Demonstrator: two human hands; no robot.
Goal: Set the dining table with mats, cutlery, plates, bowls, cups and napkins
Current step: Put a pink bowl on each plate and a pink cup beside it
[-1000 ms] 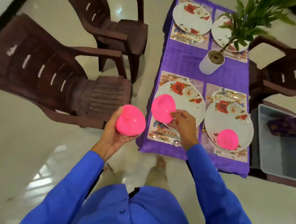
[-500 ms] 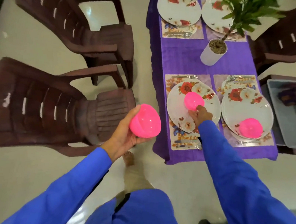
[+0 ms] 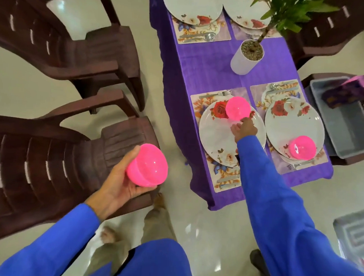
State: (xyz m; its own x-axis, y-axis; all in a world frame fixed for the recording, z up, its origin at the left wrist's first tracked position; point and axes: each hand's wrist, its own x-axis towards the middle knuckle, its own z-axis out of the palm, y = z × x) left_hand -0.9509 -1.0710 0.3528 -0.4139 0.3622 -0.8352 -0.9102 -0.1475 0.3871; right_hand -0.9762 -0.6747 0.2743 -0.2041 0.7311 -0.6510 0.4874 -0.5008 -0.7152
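Since half a second ago the right hand has let go of the pink bowl, which now sits on the near-left plate, fingers relaxed, perhaps just grazing its rim. No legible writing. Left hand, palm up beside the chair, cups a stack of pink bowls.

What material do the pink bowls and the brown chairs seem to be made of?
Pink bowls: probably glossy, slightly translucent plastic, judging by the sharp highlights and the glow along the rims.
Brown chairs: probably moulded plastic with a dull sheen, judging by the one-piece ribbed seats and slotted backs.
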